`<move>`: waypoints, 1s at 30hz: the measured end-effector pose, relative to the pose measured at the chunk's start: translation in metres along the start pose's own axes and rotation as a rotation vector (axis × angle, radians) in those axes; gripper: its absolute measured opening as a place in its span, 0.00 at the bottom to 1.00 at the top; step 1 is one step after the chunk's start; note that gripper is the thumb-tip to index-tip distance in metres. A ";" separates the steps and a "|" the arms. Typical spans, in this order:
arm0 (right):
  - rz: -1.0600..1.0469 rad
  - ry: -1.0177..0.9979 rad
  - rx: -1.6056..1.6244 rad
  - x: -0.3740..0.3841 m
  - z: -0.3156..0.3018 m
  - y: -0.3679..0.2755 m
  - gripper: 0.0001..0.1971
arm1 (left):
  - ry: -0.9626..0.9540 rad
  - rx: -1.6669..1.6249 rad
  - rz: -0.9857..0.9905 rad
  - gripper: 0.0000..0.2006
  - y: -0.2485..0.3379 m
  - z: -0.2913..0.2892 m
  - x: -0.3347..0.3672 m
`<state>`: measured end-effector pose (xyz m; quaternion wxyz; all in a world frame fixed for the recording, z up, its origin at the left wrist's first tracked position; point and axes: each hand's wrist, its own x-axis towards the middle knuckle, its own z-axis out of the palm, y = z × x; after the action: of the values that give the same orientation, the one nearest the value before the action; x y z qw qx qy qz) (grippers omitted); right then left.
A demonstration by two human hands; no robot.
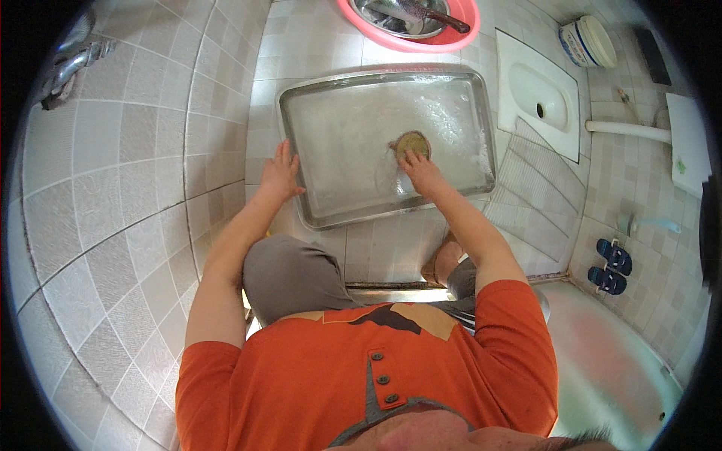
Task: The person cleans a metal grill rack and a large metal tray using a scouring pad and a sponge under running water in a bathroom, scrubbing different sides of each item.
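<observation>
A large rectangular metal tray (338,120) with a raised rim lies on the tiled floor in front of me, its inside wet and shiny. Inside it, right of the middle, my right hand (421,171) presses on a round yellowish-green scrubbing pad (414,143); the fingertips lie over the pad's near side. At the tray's left rim rests my left hand (280,171), fingers stretched out and apart, the thumb touching the edge. Its palm side is hidden.
A pink basin (459,39) holding a metal bowl and a dark-handled utensil stands beyond the tray. To the right are a squat toilet (541,94), a wire rack (535,184), a white bucket (587,41) and blue slippers (613,267). A tiled wall (143,165) rises on the left.
</observation>
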<state>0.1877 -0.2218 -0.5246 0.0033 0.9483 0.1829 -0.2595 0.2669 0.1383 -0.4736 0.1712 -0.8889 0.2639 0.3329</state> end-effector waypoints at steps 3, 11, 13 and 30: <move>0.051 0.018 0.010 0.022 -0.012 0.016 0.29 | 0.030 -0.041 0.047 0.41 -0.005 -0.001 -0.001; 0.056 0.233 -0.071 0.088 -0.020 -0.007 0.23 | 0.074 -0.078 0.064 0.38 -0.011 0.005 0.000; 0.044 0.320 -0.088 0.103 -0.019 -0.016 0.21 | 0.050 -0.080 0.069 0.37 -0.010 0.002 -0.001; -0.213 0.287 0.033 0.111 -0.018 -0.138 0.24 | 0.067 -0.059 0.088 0.33 -0.010 -0.003 -0.005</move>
<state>0.2371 -0.0529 -0.5515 -0.0658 0.9508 0.2764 -0.1235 0.2716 0.1465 -0.4666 0.1209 -0.8917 0.2984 0.3180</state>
